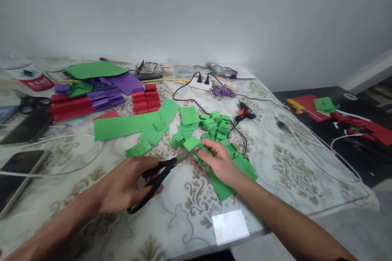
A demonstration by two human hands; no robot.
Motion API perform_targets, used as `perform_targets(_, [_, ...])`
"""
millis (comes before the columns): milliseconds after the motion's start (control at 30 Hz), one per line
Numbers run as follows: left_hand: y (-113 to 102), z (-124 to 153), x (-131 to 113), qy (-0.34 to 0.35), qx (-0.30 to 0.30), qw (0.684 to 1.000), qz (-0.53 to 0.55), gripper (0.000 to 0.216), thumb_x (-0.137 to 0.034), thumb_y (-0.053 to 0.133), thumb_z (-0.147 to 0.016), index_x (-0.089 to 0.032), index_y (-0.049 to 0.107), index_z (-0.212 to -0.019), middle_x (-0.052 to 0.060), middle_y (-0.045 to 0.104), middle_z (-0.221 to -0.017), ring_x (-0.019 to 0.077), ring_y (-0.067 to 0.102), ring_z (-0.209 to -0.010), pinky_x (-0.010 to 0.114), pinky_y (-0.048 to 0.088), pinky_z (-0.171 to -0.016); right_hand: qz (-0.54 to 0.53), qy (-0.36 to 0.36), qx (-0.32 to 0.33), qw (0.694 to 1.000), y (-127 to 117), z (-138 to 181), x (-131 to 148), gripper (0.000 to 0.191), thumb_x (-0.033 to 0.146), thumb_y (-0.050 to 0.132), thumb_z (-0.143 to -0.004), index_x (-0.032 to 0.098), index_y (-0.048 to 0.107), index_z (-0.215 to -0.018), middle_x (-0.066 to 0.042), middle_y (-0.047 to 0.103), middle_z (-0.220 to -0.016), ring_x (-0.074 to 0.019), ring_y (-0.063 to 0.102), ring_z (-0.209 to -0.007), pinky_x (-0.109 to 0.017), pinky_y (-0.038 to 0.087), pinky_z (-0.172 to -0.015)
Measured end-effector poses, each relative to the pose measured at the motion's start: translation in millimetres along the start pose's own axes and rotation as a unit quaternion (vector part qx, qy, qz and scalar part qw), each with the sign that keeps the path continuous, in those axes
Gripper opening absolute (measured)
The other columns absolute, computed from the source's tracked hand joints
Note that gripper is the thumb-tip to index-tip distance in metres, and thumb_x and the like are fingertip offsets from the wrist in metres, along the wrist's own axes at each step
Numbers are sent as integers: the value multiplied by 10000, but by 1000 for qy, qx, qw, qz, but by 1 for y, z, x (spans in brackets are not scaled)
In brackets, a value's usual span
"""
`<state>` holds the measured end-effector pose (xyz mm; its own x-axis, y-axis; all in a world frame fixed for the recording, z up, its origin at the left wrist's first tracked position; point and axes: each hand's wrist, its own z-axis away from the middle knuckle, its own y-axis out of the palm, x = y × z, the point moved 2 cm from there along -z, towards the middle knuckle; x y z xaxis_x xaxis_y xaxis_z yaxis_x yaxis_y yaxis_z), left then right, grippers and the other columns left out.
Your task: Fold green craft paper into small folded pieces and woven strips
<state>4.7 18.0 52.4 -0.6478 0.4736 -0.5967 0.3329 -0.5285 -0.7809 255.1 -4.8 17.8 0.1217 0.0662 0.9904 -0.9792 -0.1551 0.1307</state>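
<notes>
Green paper (192, 143), a small piece, is pinched in the grip of the right hand (218, 162) over the middle of the tabletop (171, 228). The grip of the left hand (124, 183) is closed around the black handles of scissors (165, 171), their blades reaching to the right fingertips; whether they touch the paper I cannot tell. Small green pieces (216, 124) lie heaped just beyond, near a black glue gun (245, 112).

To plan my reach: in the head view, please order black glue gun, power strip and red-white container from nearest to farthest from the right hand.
1. Black glue gun: beyond the right hand, rightward.
2. Power strip: back, near wall.
3. Red-white container: far left.
</notes>
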Motion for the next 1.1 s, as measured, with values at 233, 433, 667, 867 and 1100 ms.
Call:
perform_targets(233, [5,-4,6,24,23,999,-5,302,-457,561,-960,-197,555,-806,15,656,-800,183,583,-691,293,388,-645,0,9,-13,1000,-1,0,-1,386,538,816,-836,200,643,-767,-1,665,-739,-152,657,-639,-262,544,-627])
perform_targets(433, [11,-3,9,20,40,999,2,305,-423,499,-995,-193,545,-800,12,642,-768,171,554,-672,286,373,-628,25,-5,-16,1000,-1,0,2,320,487,786,-860,205,660,-772,-7,686,-769,-156,649,-640,-282,542,-644])
perform_targets(667, [14,-4,9,27,38,999,25,275,-388,465,-981,-192,546,-805,3,628,-735,160,527,-641,277,367,-602,76,-25,-30,996,-2,1,3,242,390,696,-911,203,657,-763,4,669,-709,-164,633,-655,-290,511,-671])
perform_targets(867, [15,-4,9,12,48,999,16,283,-378,441,-979,-189,535,-790,13,630,-726,160,524,-637,281,368,-601,109,-55,-44,992,-2,1,3,231,325,637,-933,207,633,-734,9,644,-693,-167,603,-676,-296,466,-698])
perform_targets(1100, [18,-5,13,15,41,999,7,274,-370,448,-974,-198,525,-776,10,627,-719,160,522,-625,280,359,-588,109,-59,-47,991,-2,1,3,218,308,629,-931,214,627,-735,15,634,-689,-167,591,-673,-298,460,-699])
